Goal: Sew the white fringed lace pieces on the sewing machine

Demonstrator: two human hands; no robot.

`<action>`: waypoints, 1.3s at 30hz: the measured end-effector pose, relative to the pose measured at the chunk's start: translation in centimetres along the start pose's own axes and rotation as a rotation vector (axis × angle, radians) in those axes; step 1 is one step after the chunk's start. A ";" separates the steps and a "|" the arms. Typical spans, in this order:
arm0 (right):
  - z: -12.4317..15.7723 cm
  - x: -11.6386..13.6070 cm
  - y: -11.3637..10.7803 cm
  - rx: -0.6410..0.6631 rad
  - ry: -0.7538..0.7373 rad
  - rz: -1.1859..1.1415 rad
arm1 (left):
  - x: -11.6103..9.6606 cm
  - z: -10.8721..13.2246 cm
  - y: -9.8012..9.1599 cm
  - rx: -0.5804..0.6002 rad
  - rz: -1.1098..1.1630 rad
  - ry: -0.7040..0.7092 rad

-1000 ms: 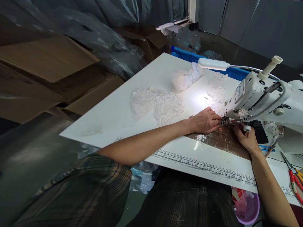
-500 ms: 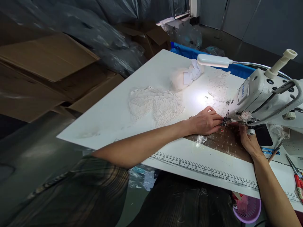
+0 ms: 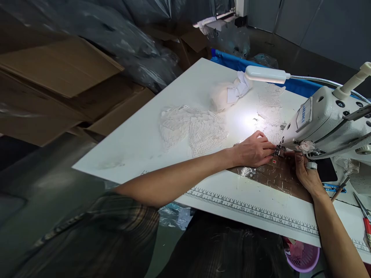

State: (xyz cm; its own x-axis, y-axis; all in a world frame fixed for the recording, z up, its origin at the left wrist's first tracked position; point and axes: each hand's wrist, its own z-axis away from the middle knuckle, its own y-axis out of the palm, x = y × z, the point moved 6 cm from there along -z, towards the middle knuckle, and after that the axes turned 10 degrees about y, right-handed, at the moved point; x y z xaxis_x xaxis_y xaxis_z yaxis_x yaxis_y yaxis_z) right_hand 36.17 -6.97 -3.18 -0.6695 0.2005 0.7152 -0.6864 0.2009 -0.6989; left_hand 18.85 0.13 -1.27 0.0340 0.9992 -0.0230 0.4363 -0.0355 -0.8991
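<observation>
My left hand (image 3: pixel 253 150) lies on the white sewing table (image 3: pixel 150 139) with its fingers pressed together at the needle of the white sewing machine (image 3: pixel 327 123), pinching a small piece I cannot make out. My right hand (image 3: pixel 305 173) sits just right of the needle under the machine head, its fingers curled at the same spot. A brown taped patch (image 3: pixel 272 175) on the table lies under both hands. A small pale flower-like trim (image 3: pixel 306 146) hangs at the machine head.
White lace pieces (image 3: pixel 193 129) lie in the table's middle, more lace (image 3: pixel 269 108) beside a white cloth bundle (image 3: pixel 228 94) under the lamp (image 3: pixel 266 74). A printed ruler (image 3: pixel 252 210) runs along the near edge. Scissors (image 3: pixel 363 216) far right, purple basket (image 3: pixel 301 256) below, cardboard boxes (image 3: pixel 58 77) left.
The view has drifted slightly, so the machine sits further right in frame. Both hands stay at the needle, barely shifted.
</observation>
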 end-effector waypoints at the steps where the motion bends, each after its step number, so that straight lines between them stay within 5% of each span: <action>1: 0.2 0.2 0.1 -0.002 -0.006 -0.004 | 0.0 0.0 0.0 0.002 -0.001 -0.002; 11: 1.9 1.2 0.5 -0.323 -0.051 0.109 | 0.0 0.0 0.2 0.051 -0.050 -0.016; 18: 1.1 0.1 -0.3 -0.376 0.015 0.162 | 0.8 0.3 -0.1 -0.061 -0.046 -0.203; 22: 1.1 0.2 0.0 -0.377 0.002 0.178 | 1.9 -0.1 0.5 0.063 -0.026 -0.269; 26: 1.0 -0.1 0.1 -0.373 0.000 0.184 | 4.1 -1.8 1.4 0.259 0.004 -0.179; 30: 0.8 -0.1 0.0 -0.359 -0.035 0.162 | 6.2 -3.5 1.2 0.309 0.002 -0.172; 34: 0.6 0.0 0.0 -0.327 -0.041 0.161 | 6.6 -2.9 -0.4 0.259 0.006 -0.259; 39: 0.7 -0.3 0.5 -0.292 -0.054 0.196 | 6.8 2.4 -5.8 0.070 0.036 -0.374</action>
State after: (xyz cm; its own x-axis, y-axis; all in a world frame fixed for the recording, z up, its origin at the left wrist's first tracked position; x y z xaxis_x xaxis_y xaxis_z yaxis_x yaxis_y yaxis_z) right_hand 35.83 -7.60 -3.70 -0.7998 0.2127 0.5613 -0.4388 0.4309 -0.7885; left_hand 14.37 7.20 2.71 -0.2879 0.9362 -0.2015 0.3776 -0.0824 -0.9223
